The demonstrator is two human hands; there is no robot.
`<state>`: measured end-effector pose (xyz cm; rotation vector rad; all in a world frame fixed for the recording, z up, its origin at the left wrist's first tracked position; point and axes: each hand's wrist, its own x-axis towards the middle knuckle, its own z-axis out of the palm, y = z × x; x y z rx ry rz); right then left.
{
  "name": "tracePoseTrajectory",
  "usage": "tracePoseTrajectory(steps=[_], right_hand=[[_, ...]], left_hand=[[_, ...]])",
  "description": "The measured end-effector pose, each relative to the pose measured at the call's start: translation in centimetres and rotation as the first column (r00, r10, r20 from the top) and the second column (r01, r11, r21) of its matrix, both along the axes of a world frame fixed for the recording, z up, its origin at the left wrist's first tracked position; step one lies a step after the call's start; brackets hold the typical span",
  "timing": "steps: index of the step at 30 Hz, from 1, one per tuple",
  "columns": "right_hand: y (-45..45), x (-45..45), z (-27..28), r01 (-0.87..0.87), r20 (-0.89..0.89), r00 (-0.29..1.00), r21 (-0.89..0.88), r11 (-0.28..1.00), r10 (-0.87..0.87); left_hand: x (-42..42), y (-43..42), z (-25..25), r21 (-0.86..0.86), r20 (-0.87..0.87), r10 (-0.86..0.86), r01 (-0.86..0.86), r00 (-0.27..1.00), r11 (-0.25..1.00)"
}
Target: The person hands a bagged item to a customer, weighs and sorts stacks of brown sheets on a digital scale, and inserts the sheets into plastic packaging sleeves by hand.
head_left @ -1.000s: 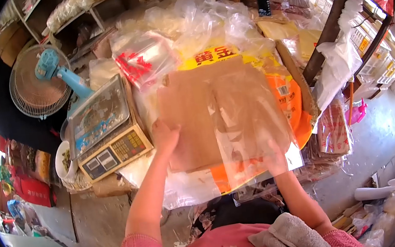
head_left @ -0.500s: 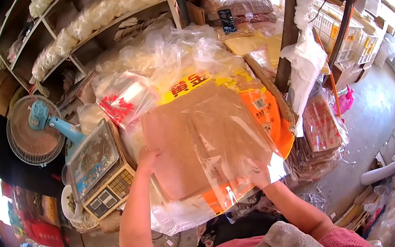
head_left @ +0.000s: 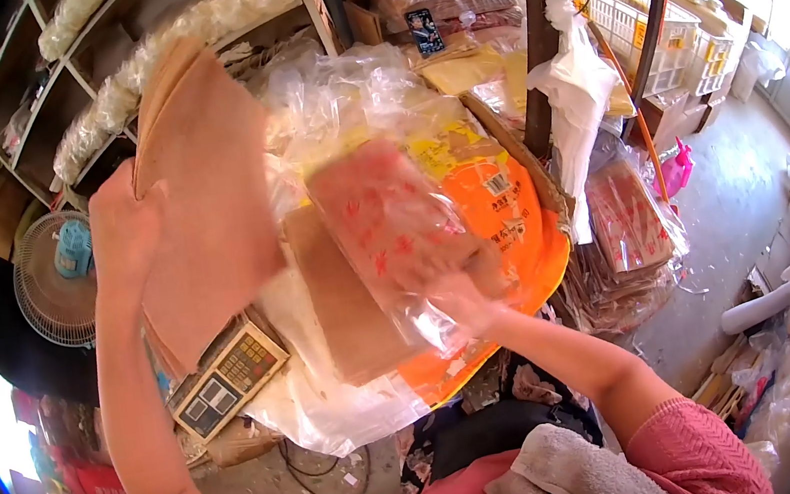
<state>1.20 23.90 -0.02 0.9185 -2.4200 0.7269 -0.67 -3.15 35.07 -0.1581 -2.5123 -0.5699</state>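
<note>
My left hand (head_left: 122, 230) is raised at the left, closed round the edge of a folded stack of brown paper sheets (head_left: 210, 187). The sheets hang tilted above the scale (head_left: 231, 376). My right hand (head_left: 461, 303) grips the near end of a clear plastic bag with red print (head_left: 385, 213), slightly blurred; its fingertips are partly hidden by shiny film. Brown shows through the bag. Beneath it, another brown paper stack (head_left: 345, 325) lies on the yellow and orange printed sacking (head_left: 519, 230) covering the worktop.
A fan (head_left: 55, 285) stands at the left, behind the raised sheets. Clear plastic bags (head_left: 353, 91) are heaped at the back, near a phone (head_left: 425, 33). A dark post (head_left: 538, 75) rises at the right. Wrapped brown bundles (head_left: 628, 214) are stacked beside the worktop.
My left hand has lifted brown sheets up and left, off the worktop. My right hand has moved slightly up and left and now holds the red-printed bag, which lay farther back before.
</note>
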Motion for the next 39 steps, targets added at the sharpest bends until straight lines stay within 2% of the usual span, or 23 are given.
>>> tracePoseTrajectory(steps=[2, 3, 6, 7, 8, 9, 11, 13, 15, 16, 18, 20, 22, 23, 24, 26, 28, 29, 30, 32, 34, 37, 39], right_hand=[[-1.3, 3.4, 2.0, -0.197, 0.145, 0.970, -0.004, 0.980, 0.196], [-2.5, 4.3, 5.2, -0.259, 0.697, 0.717, 0.299, 0.918, -0.025], [-1.3, 4.9, 13.4, -0.253, 0.871, 0.434, -0.129, 0.959, 0.232], [-0.7, 3.9, 11.9, -0.138, 0.683, 0.619, -0.392, 0.910, 0.388], [-0.6, 2.9, 11.0, 0.136, 0.625, 0.686, -0.613, 0.778, 0.373], [-0.6, 1.9, 11.5, 0.367, 0.579, 0.748, -0.769, 0.524, 0.325], [0.4, -0.3, 10.6, 0.298, 0.440, 0.789, -0.884, 0.360, 0.429], [1.3, -0.1, 10.7, 0.285, 0.360, 0.743, -0.933, 0.219, 0.564], [2.4, 2.0, 12.1, 0.352, 0.328, 0.597, -0.927, 0.128, 0.732], [3.1, 2.5, 12.7, 0.362, 0.352, 0.581, -0.919, 0.155, 0.734], [3.8, 2.9, 13.7, 0.383, 0.402, 0.542, -0.900, 0.209, 0.738], [2.8, 2.9, 14.4, 0.324, 0.513, 0.661, -0.853, 0.409, 0.548], [0.5, 3.1, 14.7, 0.240, 0.514, 0.789, -0.761, 0.602, 0.336], [-1.1, 3.8, 15.4, 0.262, 0.501, 0.859, -0.607, 0.750, 0.106], [-2.4, 4.3, 15.7, 0.236, 0.473, 0.878, -0.567, 0.789, 0.077], [-4.2, 5.1, 16.0, 0.193, 0.410, 0.912, -0.477, 0.857, 0.023], [-5.0, 5.0, 15.1, 0.104, 0.283, 0.958, -0.494, 0.863, 0.047], [-5.2, 5.0, 14.8, 0.059, 0.218, 0.974, -0.498, 0.865, 0.059], [-5.2, 5.2, 14.7, 0.061, 0.243, 0.968, -0.484, 0.873, 0.067], [-5.0, 5.7, 14.9, 0.066, 0.289, 0.954, -0.455, 0.888, 0.077], [-4.8, 5.5, 14.3, 0.011, 0.209, 0.974, -0.423, 0.906, 0.086], [-4.1, 5.9, 15.3, -0.076, 0.204, 0.964, -0.395, 0.915, 0.168], [-3.8, 6.5, 16.4, -0.161, 0.161, 0.956, -0.414, 0.896, 0.246]], left_hand=[[1.6, 0.6, 1.3, -0.107, -0.069, -0.052, 0.045, 0.996, 0.993], [2.2, 0.6, 1.7, -0.158, -0.098, -0.081, 0.065, 0.992, 0.985], [4.7, 0.1, 3.1, -0.006, -0.127, -0.231, 0.232, 0.965, 0.973], [5.1, -0.6, 3.5, 0.071, -0.129, -0.265, 0.276, 0.955, 0.959], [5.4, -1.3, 3.7, 0.178, -0.118, -0.298, 0.315, 0.947, 0.932], [5.7, -1.8, 3.9, 0.283, -0.110, -0.332, 0.350, 0.937, 0.893], [6.0, -3.1, 3.6, 0.440, -0.069, -0.378, 0.368, 0.923, 0.819], [4.6, -5.4, 1.2, 0.519, 0.010, -0.401, 0.338, 0.916, 0.785], [3.6, -6.0, -2.3, 0.614, 0.016, -0.406, 0.311, 0.914, 0.725], [3.5, -5.7, -4.0, 0.668, -0.012, -0.396, 0.302, 0.918, 0.680], [3.5, -5.7, -6.8, 0.624, 0.061, -0.293, 0.192, 0.954, 0.757], [3.6, -4.4, -9.5, 0.476, 0.229, -0.091, -0.030, 0.969, 0.879], [4.4, -0.5, -11.6, 0.386, 0.235, 0.054, -0.144, 0.970, 0.911], [4.9, 1.4, -13.0, 0.353, 0.091, 0.006, -0.038, 0.996, 0.935], [5.3, 3.3, -14.4, 0.304, -0.054, -0.050, 0.064, 0.997, 0.951], [6.4, 6.4, -16.1, 0.429, 0.091, -0.118, 0.068, 0.989, 0.901], [7.3, 8.7, -17.7, 0.477, 0.137, -0.170, 0.085, 0.976, 0.875], [7.5, 9.4, -18.0, 0.469, 0.067, -0.197, 0.143, 0.978, 0.871], [7.6, 9.8, -18.2, 0.458, -0.003, -0.223, 0.200, 0.975, 0.866], [7.4, 9.8, -18.0, 0.507, 0.026, -0.237, 0.192, 0.971, 0.840], [7.2, 9.7, -18.0, 0.551, 0.044, -0.246, 0.182, 0.968, 0.815], [7.0, 9.5, -18.3, 0.673, -0.067, -0.293, 0.261, 0.954, 0.692], [6.8, 8.9, -18.4, 0.754, 0.024, -0.401, 0.246, 0.916, 0.609]])
